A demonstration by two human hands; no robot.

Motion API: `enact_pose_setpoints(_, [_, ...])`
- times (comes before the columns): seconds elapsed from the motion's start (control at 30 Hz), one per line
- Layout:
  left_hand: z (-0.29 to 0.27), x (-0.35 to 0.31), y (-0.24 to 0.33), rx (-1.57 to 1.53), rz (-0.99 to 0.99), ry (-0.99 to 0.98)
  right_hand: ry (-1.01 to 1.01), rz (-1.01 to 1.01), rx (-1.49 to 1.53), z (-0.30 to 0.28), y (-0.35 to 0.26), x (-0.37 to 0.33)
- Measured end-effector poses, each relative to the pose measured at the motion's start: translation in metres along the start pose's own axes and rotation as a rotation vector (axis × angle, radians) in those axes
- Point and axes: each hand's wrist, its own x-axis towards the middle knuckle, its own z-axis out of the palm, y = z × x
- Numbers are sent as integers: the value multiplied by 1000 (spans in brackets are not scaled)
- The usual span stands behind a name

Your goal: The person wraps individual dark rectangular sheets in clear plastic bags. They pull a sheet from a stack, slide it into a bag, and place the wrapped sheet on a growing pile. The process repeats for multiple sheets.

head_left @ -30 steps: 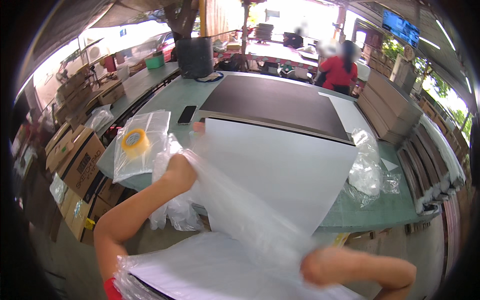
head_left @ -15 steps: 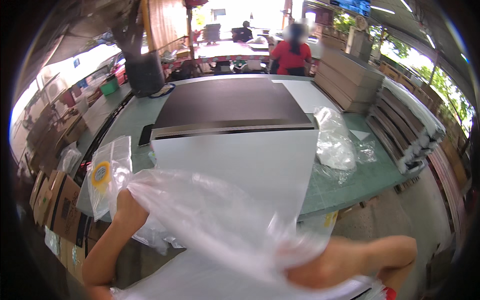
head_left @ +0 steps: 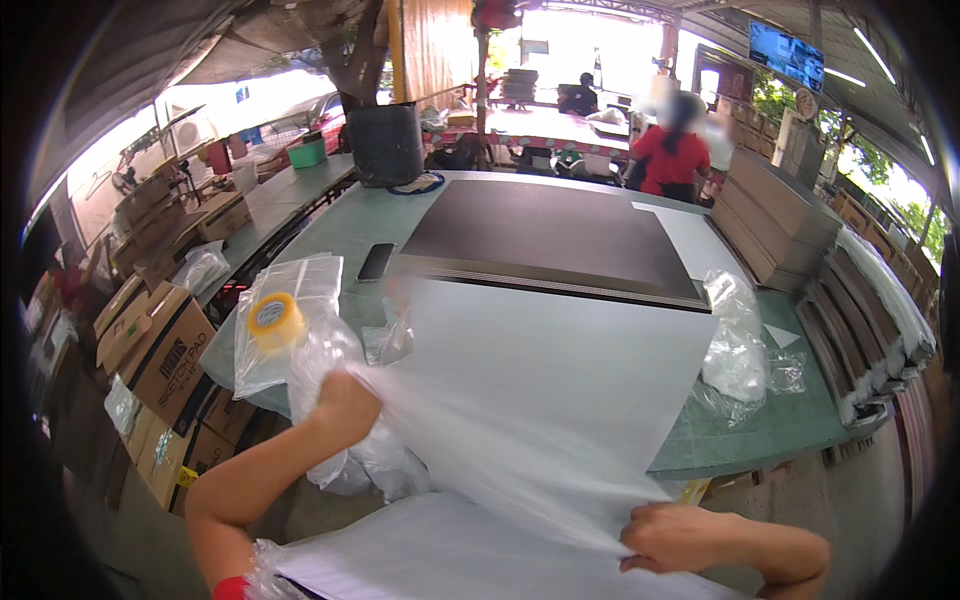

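A clear plastic bag [head_left: 500,455] is stretched between my two hands, in front of the table. My left hand [head_left: 347,405] is closed on its upper left end, with crumpled plastic bunched beside it. Lower right, my right hand [head_left: 668,537] grips the other end in closed fingers. Below the stretched plastic, a white sheet-like surface [head_left: 430,530] lies close to my body, partly covered. Beyond the plastic lie large white sheets [head_left: 560,365], and behind them a stack of dark boards [head_left: 560,230] with pale edges.
A roll of yellow tape [head_left: 275,318] rests on flat plastic bags [head_left: 262,370] at the left. A phone [head_left: 376,262] lies on the green table [head_left: 300,235]. Crumpled plastic [head_left: 735,350] and stacked cardboard [head_left: 770,215] are at the right. A person in red [head_left: 672,160] stands beyond.
My right hand has pulled its end of the bag rightward, so the plastic is narrower and tauter. The view has shifted, and the scene appears farther right and lower.
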Motion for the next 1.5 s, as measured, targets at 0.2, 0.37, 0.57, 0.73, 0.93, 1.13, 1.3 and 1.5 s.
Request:
enact_pose_setpoints(0.2, [-37, -46, 52, -952, 607, -264, 1639, 717, -371, -80, 72, -50])
enact_pose_setpoints(0.37, [-9, 5, -44, -1615, -655, 590, 914, 579, -312, -16, 97, -7])
enact_pose_setpoints(0.57, [-25, 37, -41, -773, -317, 1003, 1322, 637, -239, -52, 108, 15])
enact_pose_setpoints(0.73, [-54, 53, -39, -882, -25, 830, 1355, 405, -138, -52, 136, -24])
enact_pose_setpoints(0.93, [-37, 64, -66, -1321, 24, 626, 1233, 200, 812, -44, 152, -59])
enact_pose_setpoints(1.13, [60, 40, -43, -2241, 244, -134, 1032, 590, 895, 69, 195, -53])
enact_pose_setpoints(1.3, [240, -26, 80, -1540, 235, -740, 531, 483, 1569, 181, 142, 18])
enact_pose_setpoints(1.5, [286, -33, 163, -1238, 80, -623, 364, 468, 1321, 145, 102, 46])
